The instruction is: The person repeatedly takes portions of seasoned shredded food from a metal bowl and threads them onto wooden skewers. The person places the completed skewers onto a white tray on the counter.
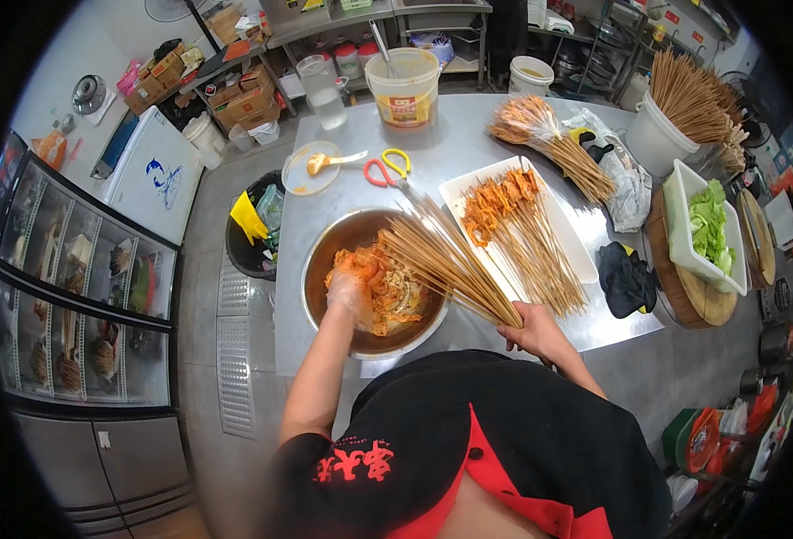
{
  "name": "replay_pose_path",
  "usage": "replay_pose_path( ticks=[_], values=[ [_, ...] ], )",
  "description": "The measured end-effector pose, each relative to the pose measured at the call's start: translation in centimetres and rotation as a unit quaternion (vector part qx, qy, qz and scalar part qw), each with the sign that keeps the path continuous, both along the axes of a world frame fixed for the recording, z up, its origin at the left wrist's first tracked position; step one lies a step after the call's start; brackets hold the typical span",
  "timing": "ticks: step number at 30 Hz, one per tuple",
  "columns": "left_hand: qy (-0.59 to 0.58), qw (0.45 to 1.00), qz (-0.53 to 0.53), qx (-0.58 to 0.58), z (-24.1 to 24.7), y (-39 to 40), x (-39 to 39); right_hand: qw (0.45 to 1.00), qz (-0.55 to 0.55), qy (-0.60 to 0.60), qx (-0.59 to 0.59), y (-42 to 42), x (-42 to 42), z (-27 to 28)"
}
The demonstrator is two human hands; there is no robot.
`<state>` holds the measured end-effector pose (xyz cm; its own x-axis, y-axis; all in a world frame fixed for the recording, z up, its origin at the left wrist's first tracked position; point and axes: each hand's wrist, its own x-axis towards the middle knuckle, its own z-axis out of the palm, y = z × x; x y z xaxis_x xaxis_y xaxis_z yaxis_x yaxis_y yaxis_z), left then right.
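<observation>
A wide steel bowl [310,296] holds thin slices of meat in orange marinade [396,323]. My left hand [350,286], in a clear plastic glove smeared orange, is down among the slices at the bowl's left side; its fingertips are hard to make out. With my bare right hand [530,331] I grip the near ends of a bundle of bamboo skewers [453,266]. The bundle slants across the bowl's right rim, its far ends over the bowl and the table. Right of it, a white tray [565,236] carries skewers threaded with marinated meat [504,202].
Red-and-yellow-handled scissors [388,172] lie behind the bowl, beside a lid with a spoon [322,162]. A tub with a whisk [403,91] and a pitcher [322,94] stand farther back. Bagged skewers [544,145], black gloves [625,279] and a lettuce bin [679,222] are on the right.
</observation>
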<state>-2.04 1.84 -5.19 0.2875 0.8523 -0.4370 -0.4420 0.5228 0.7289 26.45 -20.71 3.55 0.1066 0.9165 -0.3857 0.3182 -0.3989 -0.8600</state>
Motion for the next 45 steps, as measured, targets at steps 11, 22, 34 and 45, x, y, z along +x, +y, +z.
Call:
replay_pose_path(
  ticks=[11,22,34,45],
  values=[
    [0.344,0.922,0.03,0.176,2.7,-1.2,0.8,0.999,0.033,-0.027,-0.015,0.0,-0.2,0.7],
    [0.355,0.889,-0.029,0.287,1.9,-1.3,0.2,0.998,0.025,-0.059,-0.005,-0.2,0.0,0.7],
    [0.464,0.722,0.008,0.513,4.9,-3.5,1.3,0.995,0.016,-0.098,-0.001,-0.2,-1.1,0.6],
    [0.309,0.923,0.031,0.228,3.2,-2.9,1.6,0.999,0.013,-0.031,0.002,0.5,-1.8,-0.1]
  ],
)
